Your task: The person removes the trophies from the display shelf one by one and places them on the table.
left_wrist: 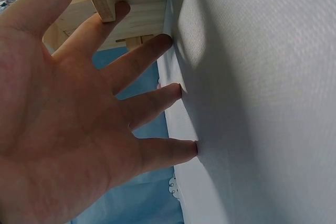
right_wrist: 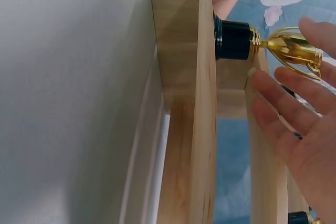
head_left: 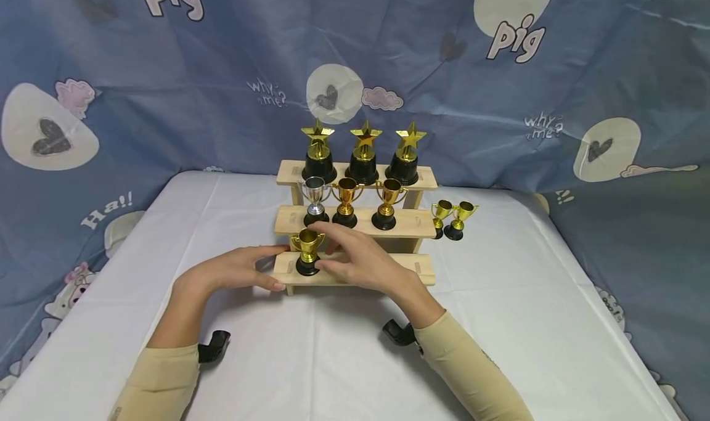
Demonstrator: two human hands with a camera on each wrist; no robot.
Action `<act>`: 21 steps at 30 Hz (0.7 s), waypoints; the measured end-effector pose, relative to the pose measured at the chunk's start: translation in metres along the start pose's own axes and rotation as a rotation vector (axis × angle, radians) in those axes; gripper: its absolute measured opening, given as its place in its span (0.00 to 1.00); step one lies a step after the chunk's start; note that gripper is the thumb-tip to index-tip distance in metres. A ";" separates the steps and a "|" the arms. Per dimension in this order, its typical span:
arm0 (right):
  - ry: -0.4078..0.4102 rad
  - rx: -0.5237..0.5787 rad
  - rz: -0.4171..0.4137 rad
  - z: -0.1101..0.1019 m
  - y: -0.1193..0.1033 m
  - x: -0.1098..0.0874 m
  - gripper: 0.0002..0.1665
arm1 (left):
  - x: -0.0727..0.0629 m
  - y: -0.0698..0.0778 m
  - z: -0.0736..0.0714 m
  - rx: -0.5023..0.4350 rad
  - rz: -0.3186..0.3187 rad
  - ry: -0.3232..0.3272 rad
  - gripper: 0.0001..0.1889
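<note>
A small gold trophy cup (head_left: 307,247) with a black base stands upright at the left end of the lowest step of a wooden three-step stand (head_left: 409,263). Beside it is my right hand (head_left: 368,262), thumb and fingers apart; in the right wrist view the fingers are loosely extended around the cup (right_wrist: 291,48) without closing on it. My left hand (head_left: 224,270) rests at the stand's left end, its thumb by the front edge of the lowest step. The left wrist view shows those fingers (left_wrist: 144,106) spread, with several tips down at the white cloth.
On the middle step stand a silver cup (head_left: 315,193) and two bronze-gold cups (head_left: 346,194). Three gold star trophies (head_left: 363,153) line the top step. Two more gold cups (head_left: 456,220) stand on the white cloth (head_left: 532,298) right of the stand. A blue patterned curtain (head_left: 222,113) hangs behind.
</note>
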State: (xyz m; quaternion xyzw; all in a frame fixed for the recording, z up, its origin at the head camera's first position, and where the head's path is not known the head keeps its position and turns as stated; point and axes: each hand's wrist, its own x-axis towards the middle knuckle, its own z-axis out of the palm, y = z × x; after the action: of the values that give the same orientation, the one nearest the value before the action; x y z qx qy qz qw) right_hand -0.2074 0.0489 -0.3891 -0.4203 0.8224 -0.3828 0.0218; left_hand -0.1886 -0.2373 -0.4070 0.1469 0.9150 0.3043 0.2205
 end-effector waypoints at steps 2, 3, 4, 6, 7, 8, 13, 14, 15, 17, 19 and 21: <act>0.022 0.005 -0.021 0.001 0.000 0.001 0.35 | 0.001 -0.001 0.000 0.008 -0.002 0.005 0.47; 0.033 0.006 -0.036 0.002 0.000 0.001 0.33 | 0.001 -0.001 0.000 0.013 -0.003 0.007 0.47; 0.047 0.001 -0.051 0.003 0.000 0.002 0.32 | 0.001 -0.001 0.000 0.018 -0.004 0.008 0.47; 0.077 -0.008 -0.080 0.004 0.000 0.002 0.29 | 0.001 -0.001 0.000 0.023 -0.003 0.009 0.47; 0.091 -0.012 -0.091 0.005 -0.001 0.002 0.28 | 0.002 -0.002 0.000 0.024 -0.007 0.011 0.47; 0.107 -0.024 -0.102 0.006 -0.001 0.003 0.27 | 0.001 -0.002 0.000 0.022 -0.010 0.012 0.47; 0.163 -0.049 -0.126 0.009 -0.003 0.003 0.21 | 0.002 -0.002 0.000 0.019 -0.011 0.015 0.47; 0.167 -0.050 -0.129 0.009 -0.003 0.003 0.20 | 0.002 -0.002 0.000 0.020 -0.008 0.014 0.47; 0.171 -0.050 -0.129 0.009 -0.003 0.003 0.20 | 0.002 -0.002 0.000 0.022 -0.002 0.013 0.46; 0.175 -0.048 -0.133 0.008 -0.003 0.003 0.20 | 0.002 -0.001 0.001 0.017 -0.003 0.011 0.46; 0.175 -0.041 -0.136 0.008 -0.003 0.002 0.20 | 0.002 -0.002 0.001 0.013 -0.003 0.010 0.46; 0.176 -0.043 -0.134 0.007 -0.002 0.002 0.20 | 0.002 -0.002 0.001 0.006 -0.005 0.007 0.46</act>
State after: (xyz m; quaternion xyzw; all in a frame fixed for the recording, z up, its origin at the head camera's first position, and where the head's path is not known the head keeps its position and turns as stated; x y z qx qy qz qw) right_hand -0.2051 0.0423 -0.3925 -0.4396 0.7992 -0.4011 -0.0849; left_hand -0.1899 -0.2376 -0.4089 0.1444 0.9171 0.3014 0.2174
